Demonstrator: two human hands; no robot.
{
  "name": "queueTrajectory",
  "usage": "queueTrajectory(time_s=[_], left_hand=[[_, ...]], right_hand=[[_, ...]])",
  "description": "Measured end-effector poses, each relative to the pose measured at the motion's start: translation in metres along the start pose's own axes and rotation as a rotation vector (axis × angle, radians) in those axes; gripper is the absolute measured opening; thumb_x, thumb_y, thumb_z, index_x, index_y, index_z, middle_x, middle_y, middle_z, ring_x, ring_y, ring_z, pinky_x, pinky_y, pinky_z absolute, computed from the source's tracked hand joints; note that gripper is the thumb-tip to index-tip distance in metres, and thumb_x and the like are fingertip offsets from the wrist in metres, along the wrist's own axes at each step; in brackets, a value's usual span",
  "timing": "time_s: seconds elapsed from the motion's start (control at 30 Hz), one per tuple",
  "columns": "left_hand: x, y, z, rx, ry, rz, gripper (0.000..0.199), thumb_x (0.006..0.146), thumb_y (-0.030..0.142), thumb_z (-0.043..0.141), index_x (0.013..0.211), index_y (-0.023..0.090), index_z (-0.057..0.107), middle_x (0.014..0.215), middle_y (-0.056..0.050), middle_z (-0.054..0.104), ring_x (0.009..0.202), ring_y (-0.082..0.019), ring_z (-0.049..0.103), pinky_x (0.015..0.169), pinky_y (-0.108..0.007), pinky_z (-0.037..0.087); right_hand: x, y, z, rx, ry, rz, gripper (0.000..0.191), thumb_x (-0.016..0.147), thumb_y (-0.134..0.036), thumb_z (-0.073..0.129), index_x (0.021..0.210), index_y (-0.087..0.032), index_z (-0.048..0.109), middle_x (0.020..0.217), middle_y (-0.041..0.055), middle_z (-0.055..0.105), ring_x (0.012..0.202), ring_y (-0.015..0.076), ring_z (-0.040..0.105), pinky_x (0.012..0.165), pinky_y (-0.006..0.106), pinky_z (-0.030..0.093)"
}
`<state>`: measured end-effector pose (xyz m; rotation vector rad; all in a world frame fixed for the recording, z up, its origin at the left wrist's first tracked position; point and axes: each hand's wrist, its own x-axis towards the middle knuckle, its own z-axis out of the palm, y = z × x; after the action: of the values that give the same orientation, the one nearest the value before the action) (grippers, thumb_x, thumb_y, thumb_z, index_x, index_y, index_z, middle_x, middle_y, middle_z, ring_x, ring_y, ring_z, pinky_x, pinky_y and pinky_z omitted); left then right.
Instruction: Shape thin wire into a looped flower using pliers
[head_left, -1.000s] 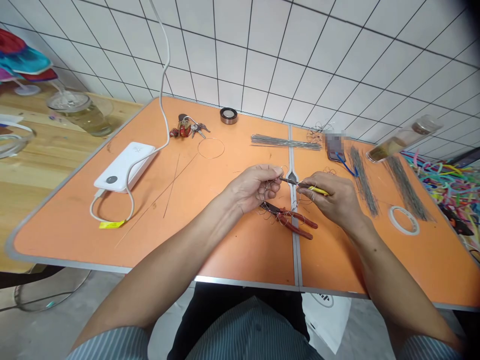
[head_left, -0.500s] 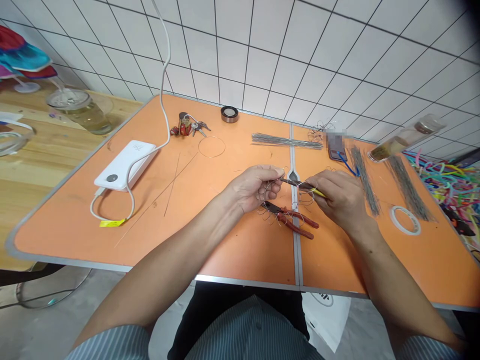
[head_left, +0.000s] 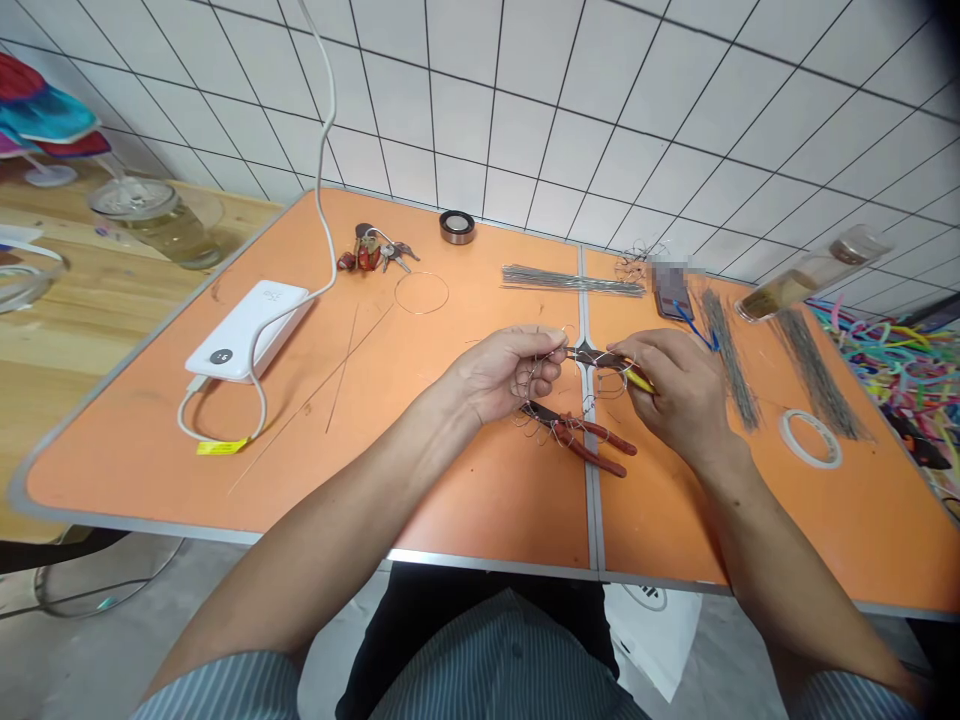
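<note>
My left hand (head_left: 514, 372) pinches a thin bent wire (head_left: 534, 378) with small loops, over the orange table (head_left: 480, 520). Closed around yellow-handled pliers (head_left: 606, 358) is my right hand (head_left: 679, 395); their dark jaws point left, close to my left fingertips. Whether the jaws touch the wire is too small to tell. Below the hands, red-handled pliers (head_left: 592, 440) lie on the table with curly wire pieces around them. Straight wires (head_left: 570, 282) lie in a bundle behind the hands.
At left are a white power bank (head_left: 247, 330) with a cable, keys (head_left: 375, 250) and a wire ring (head_left: 421, 293). A tape roll (head_left: 457, 227) sits at the back. Further right are a phone (head_left: 673, 292), wire bundles (head_left: 731, 360), a white ring (head_left: 810, 440) and a bottle (head_left: 814, 272).
The pliers in my right hand have turned slightly, and their jaws show broader near my left fingertips. My right fingers have shifted a little.
</note>
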<state>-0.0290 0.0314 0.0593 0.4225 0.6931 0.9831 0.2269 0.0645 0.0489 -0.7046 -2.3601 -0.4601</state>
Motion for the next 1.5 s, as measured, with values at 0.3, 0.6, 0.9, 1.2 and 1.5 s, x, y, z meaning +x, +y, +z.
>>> queueTrajectory(time_s=[0.3, 0.6, 0.9, 1.2, 1.5], left_hand=[[-0.002, 0.0, 0.001, -0.003, -0.021, 0.011, 0.024, 0.093, 0.012, 0.074, 0.072, 0.011, 0.062, 0.07, 0.0, 0.059, 0.05, -0.003, 0.052, 0.045, -0.013, 0.037], [-0.003, -0.001, 0.005, 0.027, 0.013, 0.02, 0.024, 0.095, 0.009, 0.071, 0.073, 0.012, 0.062, 0.067, 0.001, 0.059, 0.049, -0.004, 0.052, 0.046, -0.015, 0.037], [-0.005, -0.001, 0.007, 0.002, 0.003, -0.044, 0.026, 0.099, 0.008, 0.063, 0.073, 0.012, 0.062, 0.064, 0.0, 0.057, 0.046, -0.004, 0.049, 0.045, -0.014, 0.036], [-0.007, -0.001, 0.01, 0.0, -0.002, -0.07, 0.027, 0.098, 0.005, 0.06, 0.072, 0.011, 0.062, 0.062, 0.0, 0.056, 0.046, -0.004, 0.048, 0.046, -0.014, 0.037], [-0.006, -0.002, 0.009, 0.01, -0.024, -0.044, 0.026, 0.097, 0.008, 0.063, 0.071, 0.011, 0.063, 0.06, 0.001, 0.055, 0.046, -0.004, 0.048, 0.046, -0.014, 0.036]], right_hand=[[-0.002, -0.003, 0.001, 0.036, -0.053, 0.093, 0.021, 0.103, -0.035, 0.073, 0.122, -0.024, 0.07, 0.105, 0.0116, 0.072, 0.097, 0.0295, 0.067, 0.081, 0.043, 0.051], [-0.002, -0.002, 0.003, 0.051, -0.048, 0.051, 0.027, 0.108, -0.046, 0.065, 0.124, -0.025, 0.068, 0.106, 0.012, 0.07, 0.096, 0.0294, 0.064, 0.082, 0.043, 0.05], [-0.002, -0.002, 0.004, 0.03, -0.028, 0.04, 0.031, 0.106, -0.054, 0.066, 0.116, -0.025, 0.07, 0.101, 0.0108, 0.07, 0.091, 0.0275, 0.063, 0.079, 0.041, 0.049], [-0.003, -0.001, 0.006, -0.02, -0.014, 0.03, 0.036, 0.107, -0.057, 0.063, 0.111, -0.024, 0.076, 0.097, 0.0107, 0.071, 0.087, 0.0268, 0.063, 0.075, 0.042, 0.047], [0.001, -0.011, 0.005, 0.022, 0.005, 0.045, 0.03, 0.11, -0.049, 0.057, 0.112, -0.024, 0.073, 0.102, 0.0124, 0.07, 0.092, 0.0285, 0.062, 0.078, 0.044, 0.049]])
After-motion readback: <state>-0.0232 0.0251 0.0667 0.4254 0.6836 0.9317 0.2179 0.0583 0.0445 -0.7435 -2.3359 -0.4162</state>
